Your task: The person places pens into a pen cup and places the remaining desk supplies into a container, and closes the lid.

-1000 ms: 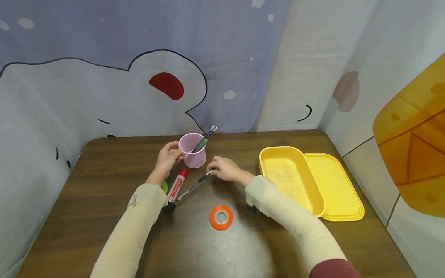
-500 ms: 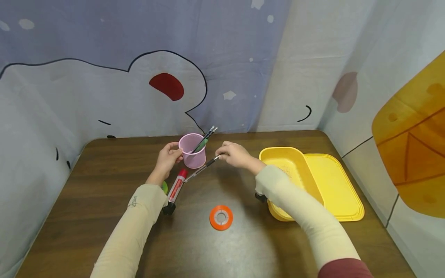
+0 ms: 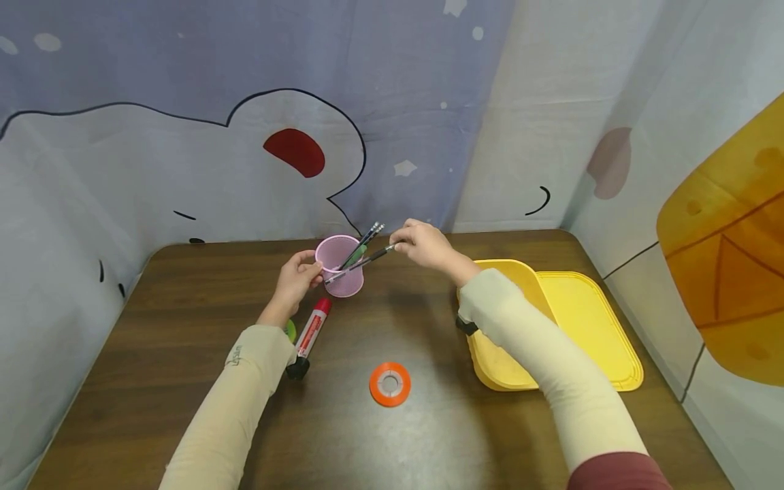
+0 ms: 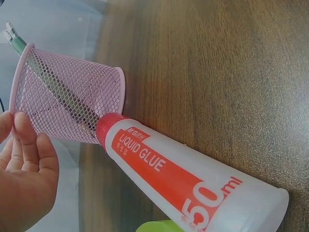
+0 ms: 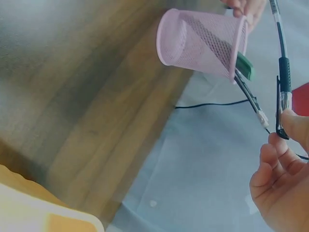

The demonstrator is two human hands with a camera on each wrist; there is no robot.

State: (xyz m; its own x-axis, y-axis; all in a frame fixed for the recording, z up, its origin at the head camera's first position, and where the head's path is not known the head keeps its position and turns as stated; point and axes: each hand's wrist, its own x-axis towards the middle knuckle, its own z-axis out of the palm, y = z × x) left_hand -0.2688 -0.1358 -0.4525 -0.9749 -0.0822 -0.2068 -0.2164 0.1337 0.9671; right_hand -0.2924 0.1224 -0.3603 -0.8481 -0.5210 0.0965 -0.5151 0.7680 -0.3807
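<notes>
A pink mesh pen cup (image 3: 343,282) stands at the back of the table, its rim pinched by my left hand (image 3: 297,282). Pencils (image 3: 369,235) and a green item (image 3: 355,255) lean out of it toward the right. My right hand (image 3: 424,243) pinches a pen (image 5: 284,75) by its clip end, and the pen's other end overlaps the cup's rim in the head view. In the left wrist view, a white tube of liquid glue (image 4: 169,169) with a red cap lies in front of the cup. My left fingers (image 4: 29,140) curl at the rim there.
An orange tape roll (image 3: 390,384) lies at the table's middle front. A yellow box (image 3: 502,371) sits at the right under my right forearm, overlapping its yellow lid (image 3: 603,333). A green round item (image 3: 290,331) shows partly beside my left sleeve.
My right hand has moved up and to the right, lifting the pen from beside the glue to the cup's rim. My left hand and the cup have stayed put.
</notes>
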